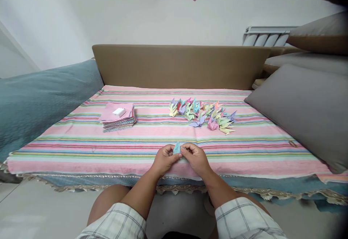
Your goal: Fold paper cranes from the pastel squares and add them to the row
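Observation:
Between my two hands is a small light-blue piece of folded paper (177, 148), its narrow point facing up and away from me. My left hand (166, 158) pinches its left side between thumb and fingers. On the right side, my right hand (194, 156) also pinches the paper, the two thumbs close together at its lower part. Both hands are over the near part of the striped cloth (152, 134). Beyond them to the right lies a cluster of folded paper cranes (201, 115) in several colours. The lower folds of the blue paper are partly hidden by my fingers.
A stack of square paper (118, 123) with a small white block (119, 112) on top lies at the left. Grey cushions (304, 112) lean at the right, and a brown backrest (176, 66) runs along the back. A small brownish loop (293, 143) rests near the cushion.

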`<state>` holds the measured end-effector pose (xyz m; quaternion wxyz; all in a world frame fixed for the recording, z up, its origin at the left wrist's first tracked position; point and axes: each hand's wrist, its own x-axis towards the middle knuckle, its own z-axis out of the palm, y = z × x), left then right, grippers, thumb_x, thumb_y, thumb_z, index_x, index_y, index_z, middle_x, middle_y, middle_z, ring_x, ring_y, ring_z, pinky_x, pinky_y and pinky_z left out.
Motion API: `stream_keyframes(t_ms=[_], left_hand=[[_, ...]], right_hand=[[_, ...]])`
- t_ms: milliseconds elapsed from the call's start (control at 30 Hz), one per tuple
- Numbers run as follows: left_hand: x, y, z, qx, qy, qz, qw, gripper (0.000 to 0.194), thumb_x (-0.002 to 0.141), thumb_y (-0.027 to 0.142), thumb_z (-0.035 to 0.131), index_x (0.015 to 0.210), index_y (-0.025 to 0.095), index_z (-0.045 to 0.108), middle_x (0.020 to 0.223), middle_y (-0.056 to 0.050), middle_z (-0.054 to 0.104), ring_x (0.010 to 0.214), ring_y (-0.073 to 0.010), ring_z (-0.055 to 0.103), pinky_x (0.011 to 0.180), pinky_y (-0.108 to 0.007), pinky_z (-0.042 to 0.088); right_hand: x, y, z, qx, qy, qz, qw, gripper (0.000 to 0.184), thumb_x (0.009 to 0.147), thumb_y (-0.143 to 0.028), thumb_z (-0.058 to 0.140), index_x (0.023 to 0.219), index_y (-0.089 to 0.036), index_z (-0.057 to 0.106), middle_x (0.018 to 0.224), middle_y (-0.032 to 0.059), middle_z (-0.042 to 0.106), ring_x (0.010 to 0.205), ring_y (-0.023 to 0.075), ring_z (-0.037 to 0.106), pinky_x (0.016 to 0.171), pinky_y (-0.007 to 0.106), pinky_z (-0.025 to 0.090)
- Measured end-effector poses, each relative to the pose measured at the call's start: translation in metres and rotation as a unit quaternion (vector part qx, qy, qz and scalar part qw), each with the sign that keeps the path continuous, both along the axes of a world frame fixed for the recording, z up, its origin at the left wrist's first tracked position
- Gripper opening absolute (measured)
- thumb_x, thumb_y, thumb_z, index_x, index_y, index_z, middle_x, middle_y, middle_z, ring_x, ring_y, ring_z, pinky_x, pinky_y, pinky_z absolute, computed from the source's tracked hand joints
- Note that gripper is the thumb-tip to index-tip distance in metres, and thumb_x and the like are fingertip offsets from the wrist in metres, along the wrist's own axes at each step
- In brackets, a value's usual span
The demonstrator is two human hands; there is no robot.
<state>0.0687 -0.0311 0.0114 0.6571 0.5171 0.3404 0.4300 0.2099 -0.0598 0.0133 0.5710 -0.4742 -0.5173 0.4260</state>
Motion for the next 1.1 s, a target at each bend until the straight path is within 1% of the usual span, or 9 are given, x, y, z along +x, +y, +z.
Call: stream_keyframes(t_ms=[167, 267, 367, 467, 667, 833, 967, 1033, 1100], left_hand=[[-0.0010, -0.0004, 0.0007, 0.003, 0.003, 0.001, 1.000, 0.035, 0.054, 0.031, 0.082, 0.075, 0.014, 0.059, 0.062, 0.005, 0.058, 0.057, -0.0075, 0.049, 0.057, -0.020, 0.038], [-0.0018, -0.0010, 0.0021, -0.006, -0.002, 0.001, 1.000, 0.036, 0.053, 0.032, 0.082, 0.074, 0.014, 0.058, 0.061, 0.004, 0.058, 0.057, -0.0081, 0.050, 0.057, -0.021, 0.040], [-0.0020, -0.0012, 0.0025, -0.015, -0.007, 0.004, 1.000, 0.036, 0.053, 0.032, 0.082, 0.073, 0.014, 0.058, 0.061, 0.004, 0.058, 0.056, -0.0083, 0.050, 0.057, -0.021, 0.041], [-0.0015, -0.0010, 0.0019, -0.013, -0.013, 0.002, 1.000, 0.036, 0.054, 0.032, 0.082, 0.073, 0.014, 0.058, 0.062, 0.003, 0.059, 0.057, -0.0084, 0.052, 0.058, -0.021, 0.041], [-0.0009, -0.0001, 0.0004, -0.014, -0.059, -0.002, 0.998, 0.052, 0.054, 0.025, 0.083, 0.095, 0.018, 0.052, 0.081, 0.000, 0.065, 0.071, -0.0111, 0.059, 0.067, -0.022, 0.043], [-0.0010, 0.0003, 0.0004, 0.001, -0.058, -0.011, 0.998, 0.052, 0.055, 0.022, 0.082, 0.097, 0.017, 0.051, 0.081, 0.000, 0.065, 0.072, -0.0105, 0.060, 0.068, -0.022, 0.044], [-0.0007, 0.0000, 0.0017, -0.008, -0.072, 0.012, 0.997, 0.052, 0.056, 0.024, 0.082, 0.095, 0.017, 0.050, 0.076, 0.000, 0.065, 0.065, -0.0097, 0.059, 0.061, -0.020, 0.044], [-0.0007, 0.0004, 0.0013, -0.016, -0.076, 0.033, 0.996, 0.051, 0.057, 0.026, 0.082, 0.095, 0.017, 0.051, 0.072, 0.001, 0.064, 0.059, -0.0083, 0.057, 0.054, -0.018, 0.042], [-0.0007, 0.0011, 0.0002, -0.022, -0.086, 0.052, 0.995, 0.049, 0.057, 0.027, 0.082, 0.094, 0.016, 0.052, 0.069, 0.003, 0.063, 0.055, -0.0070, 0.055, 0.050, -0.017, 0.041]], right_hand=[[-0.0003, 0.0017, -0.0033, -0.011, 0.013, 0.003, 1.000, 0.024, 0.073, -0.041, 0.063, 0.079, -0.018, 0.065, 0.071, 0.0019, 0.065, 0.066, 0.0147, 0.057, 0.064, 0.026, 0.046], [-0.0001, 0.0021, -0.0042, -0.011, 0.033, 0.024, 0.999, 0.026, 0.074, -0.042, 0.063, 0.083, -0.018, 0.065, 0.075, 0.0023, 0.066, 0.070, 0.0150, 0.058, 0.067, 0.027, 0.046], [-0.0012, 0.0021, -0.0045, -0.022, 0.053, 0.043, 0.997, 0.029, 0.069, -0.039, 0.069, 0.089, -0.018, 0.064, 0.074, 0.0012, 0.064, 0.068, 0.0143, 0.057, 0.066, 0.027, 0.046], [-0.0032, 0.0024, -0.0040, -0.025, 0.069, 0.040, 0.997, 0.029, 0.064, -0.035, 0.073, 0.086, -0.018, 0.063, 0.075, 0.0007, 0.064, 0.069, 0.0141, 0.058, 0.067, 0.027, 0.046], [-0.0041, 0.0042, -0.0020, -0.035, 0.112, 0.019, 0.993, 0.034, 0.061, -0.033, 0.074, 0.089, -0.020, 0.059, 0.080, 0.0013, 0.065, 0.075, 0.0145, 0.059, 0.070, 0.027, 0.046], [-0.0040, 0.0045, -0.0014, -0.054, 0.128, 0.027, 0.990, 0.040, 0.062, -0.035, 0.074, 0.094, -0.020, 0.058, 0.083, 0.0020, 0.065, 0.077, 0.0151, 0.060, 0.071, 0.027, 0.046], [-0.0049, 0.0034, -0.0002, -0.062, 0.142, 0.045, 0.987, 0.045, 0.063, -0.038, 0.075, 0.100, -0.020, 0.058, 0.077, -0.0005, 0.062, 0.066, 0.0112, 0.057, 0.062, 0.024, 0.045], [-0.0052, 0.0027, -0.0001, -0.071, 0.128, 0.071, 0.987, 0.042, 0.064, -0.040, 0.074, 0.097, -0.019, 0.060, 0.072, -0.0014, 0.061, 0.059, 0.0094, 0.054, 0.056, 0.023, 0.043], [-0.0054, 0.0021, -0.0003, -0.080, 0.110, 0.099, 0.986, 0.036, 0.065, -0.041, 0.074, 0.090, -0.017, 0.063, 0.067, -0.0010, 0.061, 0.058, 0.0094, 0.053, 0.055, 0.023, 0.042]])
